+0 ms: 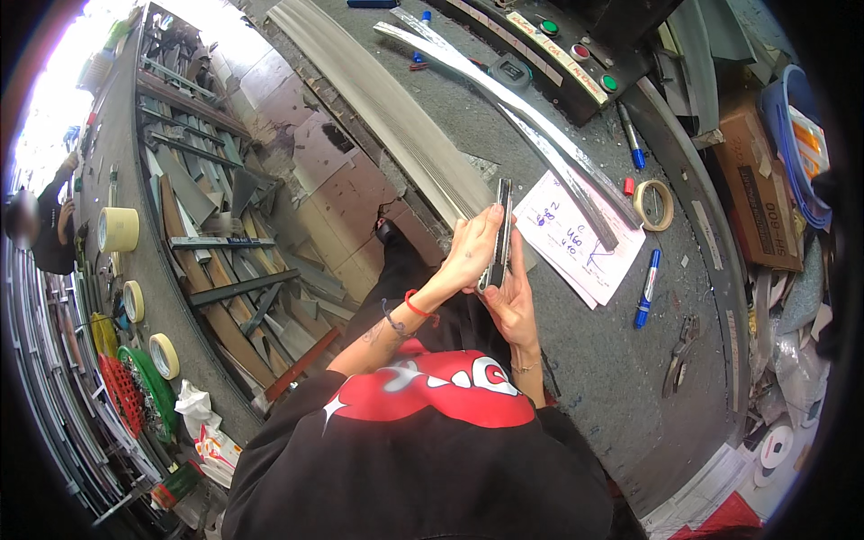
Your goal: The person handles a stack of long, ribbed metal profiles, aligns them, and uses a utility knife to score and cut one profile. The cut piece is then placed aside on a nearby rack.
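Note:
In front of my body, both hands are closed on a short bundle of narrow strips, dark with silvery edges, held on end so that its thin side shows. My left hand presses along its left side, fingers pointing away from me. From the right, my right hand wraps it, with the thumb at its near end. Beside the hands, sheets of paper with handwriting lie on the grey worktable. Long silvery profile strips rest across the table and partly on the paper. The palms hide part of the bundle.
Long beige profiles lie along the table's left edge. On the right are a tape roll, a blue marker, pliers and a tape measure. A button panel stands behind. A rack of offcuts fills the left.

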Motion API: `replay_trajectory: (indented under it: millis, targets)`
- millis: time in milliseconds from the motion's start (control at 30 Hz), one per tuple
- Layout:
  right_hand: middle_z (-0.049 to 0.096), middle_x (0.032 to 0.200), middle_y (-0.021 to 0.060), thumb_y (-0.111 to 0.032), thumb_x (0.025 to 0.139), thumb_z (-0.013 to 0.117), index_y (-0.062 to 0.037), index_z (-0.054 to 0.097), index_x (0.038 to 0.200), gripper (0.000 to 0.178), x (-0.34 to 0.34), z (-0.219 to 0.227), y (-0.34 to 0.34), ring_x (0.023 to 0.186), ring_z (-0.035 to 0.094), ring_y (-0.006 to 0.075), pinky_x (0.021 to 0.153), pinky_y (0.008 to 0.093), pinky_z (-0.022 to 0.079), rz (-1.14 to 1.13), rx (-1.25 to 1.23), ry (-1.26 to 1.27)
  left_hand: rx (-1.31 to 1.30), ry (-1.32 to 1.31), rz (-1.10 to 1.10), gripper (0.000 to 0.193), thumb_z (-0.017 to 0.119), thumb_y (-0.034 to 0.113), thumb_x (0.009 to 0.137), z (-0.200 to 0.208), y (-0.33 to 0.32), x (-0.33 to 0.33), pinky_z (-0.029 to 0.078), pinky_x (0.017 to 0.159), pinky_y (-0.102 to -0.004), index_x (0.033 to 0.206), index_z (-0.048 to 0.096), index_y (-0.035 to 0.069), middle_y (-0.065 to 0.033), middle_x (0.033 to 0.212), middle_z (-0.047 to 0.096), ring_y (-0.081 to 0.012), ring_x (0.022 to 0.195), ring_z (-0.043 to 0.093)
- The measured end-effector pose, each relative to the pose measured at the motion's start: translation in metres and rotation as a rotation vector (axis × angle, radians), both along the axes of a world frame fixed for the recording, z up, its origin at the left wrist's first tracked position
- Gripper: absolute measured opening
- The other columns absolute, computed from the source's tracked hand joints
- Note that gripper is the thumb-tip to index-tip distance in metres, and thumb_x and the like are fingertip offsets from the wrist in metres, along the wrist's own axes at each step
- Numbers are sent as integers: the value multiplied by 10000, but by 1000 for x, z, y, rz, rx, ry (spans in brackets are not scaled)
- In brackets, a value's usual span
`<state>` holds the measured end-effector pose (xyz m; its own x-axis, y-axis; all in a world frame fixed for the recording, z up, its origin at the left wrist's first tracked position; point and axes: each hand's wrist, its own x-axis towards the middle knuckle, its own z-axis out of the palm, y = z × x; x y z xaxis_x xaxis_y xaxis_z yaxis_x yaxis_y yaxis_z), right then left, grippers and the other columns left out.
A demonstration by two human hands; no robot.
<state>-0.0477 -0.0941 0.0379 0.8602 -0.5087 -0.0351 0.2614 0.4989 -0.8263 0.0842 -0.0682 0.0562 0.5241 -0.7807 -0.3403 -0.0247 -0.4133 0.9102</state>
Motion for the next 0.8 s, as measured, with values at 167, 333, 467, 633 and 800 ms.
replay_trajectory:
  millis: [167,333,467,633,800]
  targets:
    - [252,1477,141,-97,912,571,-47,-3,1478,807,0,-3,11,1159,529,240,877,375,526,-98,196,-32,-50,-151,16,566,206,425,1003,-3,-2,-7,295,781,-352,992,634,55,-147,857,654,-283,756,527]
    - [416,1372,135,-86,930,536,-46,66,1473,719,7,1,12,999,612,190,730,344,590,-199,290,-21,-46,-189,16,559,209,407,1004,-2,-3,-9,292,778,-349,955,633,45,-116,782,656,-265,701,531]
    - [524,1230,118,-103,935,533,-43,184,1441,618,14,5,14,834,644,178,646,320,592,-294,302,29,-38,-44,-45,552,201,405,1005,2,-2,-5,300,784,-340,933,609,41,-99,689,640,-261,625,531]
    - [601,887,94,-206,944,539,-28,327,1369,507,19,9,8,593,585,142,505,258,497,-316,310,116,-19,4,-113,537,223,412,1006,3,2,1,384,684,-331,936,593,30,-82,641,618,-224,536,537]
    - [587,958,123,-171,934,541,35,387,1311,457,3,18,-17,791,611,182,688,305,531,-312,340,-39,-297,-216,-170,449,241,358,1017,-9,12,4,337,802,-371,941,560,50,-98,824,613,-240,830,571]
